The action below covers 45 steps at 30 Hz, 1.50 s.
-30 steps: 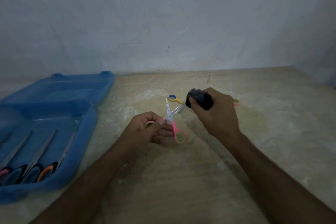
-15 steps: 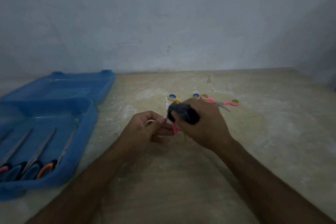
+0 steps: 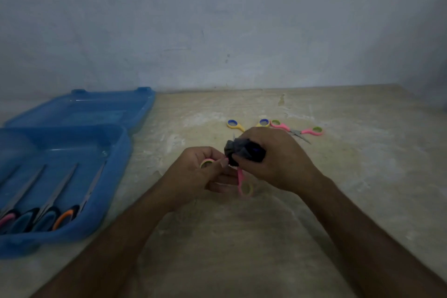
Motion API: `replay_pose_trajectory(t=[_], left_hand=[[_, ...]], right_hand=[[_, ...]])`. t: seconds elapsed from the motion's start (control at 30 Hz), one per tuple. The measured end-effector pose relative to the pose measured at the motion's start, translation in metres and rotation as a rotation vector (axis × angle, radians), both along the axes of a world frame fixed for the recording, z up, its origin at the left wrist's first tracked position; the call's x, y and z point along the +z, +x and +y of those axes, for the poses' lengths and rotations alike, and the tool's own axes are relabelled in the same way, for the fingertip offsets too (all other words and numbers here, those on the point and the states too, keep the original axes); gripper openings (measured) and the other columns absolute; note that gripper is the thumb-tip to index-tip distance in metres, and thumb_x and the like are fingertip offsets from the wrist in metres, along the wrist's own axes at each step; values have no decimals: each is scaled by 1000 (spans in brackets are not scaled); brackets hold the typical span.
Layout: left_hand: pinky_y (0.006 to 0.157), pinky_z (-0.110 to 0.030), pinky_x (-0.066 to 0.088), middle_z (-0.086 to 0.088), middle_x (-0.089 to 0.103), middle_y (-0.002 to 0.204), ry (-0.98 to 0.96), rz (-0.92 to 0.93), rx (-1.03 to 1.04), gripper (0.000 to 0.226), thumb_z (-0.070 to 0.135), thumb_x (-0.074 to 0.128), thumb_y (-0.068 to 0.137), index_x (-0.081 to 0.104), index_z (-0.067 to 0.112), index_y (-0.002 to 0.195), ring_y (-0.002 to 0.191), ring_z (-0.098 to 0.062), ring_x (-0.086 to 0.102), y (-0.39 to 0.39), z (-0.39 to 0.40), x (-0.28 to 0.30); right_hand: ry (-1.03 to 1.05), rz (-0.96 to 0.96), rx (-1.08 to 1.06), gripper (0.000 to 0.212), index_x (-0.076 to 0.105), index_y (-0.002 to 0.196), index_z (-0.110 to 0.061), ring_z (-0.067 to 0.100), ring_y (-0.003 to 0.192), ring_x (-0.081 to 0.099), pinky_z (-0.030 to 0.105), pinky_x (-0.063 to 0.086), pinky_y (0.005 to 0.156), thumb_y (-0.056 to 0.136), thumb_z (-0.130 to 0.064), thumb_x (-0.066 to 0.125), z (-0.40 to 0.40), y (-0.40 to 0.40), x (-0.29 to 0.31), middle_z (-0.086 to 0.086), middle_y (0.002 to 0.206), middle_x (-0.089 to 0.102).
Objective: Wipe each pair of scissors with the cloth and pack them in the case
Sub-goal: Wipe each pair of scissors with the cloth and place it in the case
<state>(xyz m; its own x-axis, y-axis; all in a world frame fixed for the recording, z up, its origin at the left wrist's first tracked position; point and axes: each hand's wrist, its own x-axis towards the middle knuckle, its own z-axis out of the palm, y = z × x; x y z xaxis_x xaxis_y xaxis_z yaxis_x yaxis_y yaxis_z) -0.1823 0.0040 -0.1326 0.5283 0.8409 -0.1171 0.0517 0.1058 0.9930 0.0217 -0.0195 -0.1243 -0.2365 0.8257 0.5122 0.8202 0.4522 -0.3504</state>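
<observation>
The left hand [image 3: 193, 172] pinched the handle of the pink scissors [image 3: 243, 182] above the counter [image 3: 266, 237]. The right hand [image 3: 273, 159] squeezed the dark cloth [image 3: 242, 151] around the blades. Two more small scissors [image 3: 296, 129] lay behind. The open blue case [image 3: 113, 176] on the left held four pairs.

- Dim, murky light across the whole frame, with a cold blue-grey cast on the wall [image 3: 217, 19].
- The bench [image 3: 350, 189] is palest at centre right and darkens toward the lower corners.
- Soft shadow pools under the forearms at lower centre; no hard edges anywhere.
- Faint glare streaks on the blue case [image 3: 72, 113] at left.
- Wide-angle bend: the bench's far edge curves and the case stretches at the left border.
- Everything is soft and grainy.
</observation>
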Motion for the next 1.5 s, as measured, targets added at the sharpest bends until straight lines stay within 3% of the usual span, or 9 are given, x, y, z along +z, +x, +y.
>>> replay_pose_trajectory(t=[0.2, 0.27, 0.4, 0.57, 0.73, 0.93, 1.1, 1.3, 1.5], left_hand=[[63, -32, 64, -23, 77, 91, -22, 30, -90, 17, 8, 57, 99, 63, -8, 99, 77, -30, 76, 7, -7, -2], [61, -31, 64, -22, 78, 92, -29, 26, -33, 18, 7, 56, 100, 62, -9, 102, 76, -27, 78, 7, -4, -2], [56, -30, 62, -19, 79, 91, -39, 10, -22, 14, 8, 56, 100, 64, -3, 97, 75, -25, 78, 4, -2, -3], [58, -28, 61, -24, 77, 95, -8, 42, -90, 17, 8, 56, 100, 64, -7, 101, 77, -26, 77, 4, -4, -1], [53, -26, 59, -17, 79, 93, -23, 2, -24, 14, 9, 55, 101, 64, -2, 97, 80, -23, 78, 3, -2, 0], [52, -23, 57, -20, 78, 94, -8, 12, -100, 14, 7, 54, 101, 63, -4, 99, 79, -24, 78, 5, -7, 1], [50, -25, 57, -17, 79, 92, -11, -2, -43, 14, 10, 56, 100, 63, -2, 99, 79, -23, 78, 2, -2, 0], [51, -23, 57, -23, 77, 95, -7, 1, -124, 14, 8, 56, 100, 63, -3, 98, 79, -25, 78, 5, -7, 1], [48, -24, 56, -13, 80, 90, 25, 0, -52, 13, 11, 55, 100, 65, 5, 93, 80, -20, 78, 2, -1, -4]], right_hand=[[193, 159, -306, 15, 69, 92, -12, 21, 75, 61, 36, 49, 66, 87, -26, 75, 3, 21, 6, 3, 83, 67], [192, 192, -209, 15, 71, 91, -12, 20, 74, 62, 37, 51, 66, 85, -23, 78, -5, 20, 12, 3, 83, 69], [-66, 50, 38, 17, 68, 82, -17, 16, 69, 62, 40, 49, 64, 80, -32, 76, -7, 7, 6, -1, 75, 67], [151, 123, -216, 17, 68, 88, -15, 22, 73, 61, 41, 51, 65, 84, -31, 71, 0, 23, 6, 1, 80, 67], [-19, 65, 35, 14, 69, 85, -20, 16, 71, 63, 37, 50, 65, 80, -30, 77, -9, 6, 5, -4, 78, 69], [175, 144, -228, 16, 69, 88, -15, 21, 72, 61, 39, 50, 64, 84, -30, 73, -1, 21, 5, 0, 79, 67], [-38, 78, 34, 18, 69, 80, -15, 17, 67, 61, 39, 49, 62, 79, -31, 76, -8, 5, 5, 0, 72, 66], [172, 168, -273, 15, 69, 85, -15, 19, 67, 59, 39, 50, 62, 85, -27, 77, -3, 25, 6, 0, 75, 66], [-13, 75, 35, 13, 70, 84, -21, 11, 69, 60, 35, 49, 63, 79, -27, 79, -8, 2, 0, -5, 75, 67]])
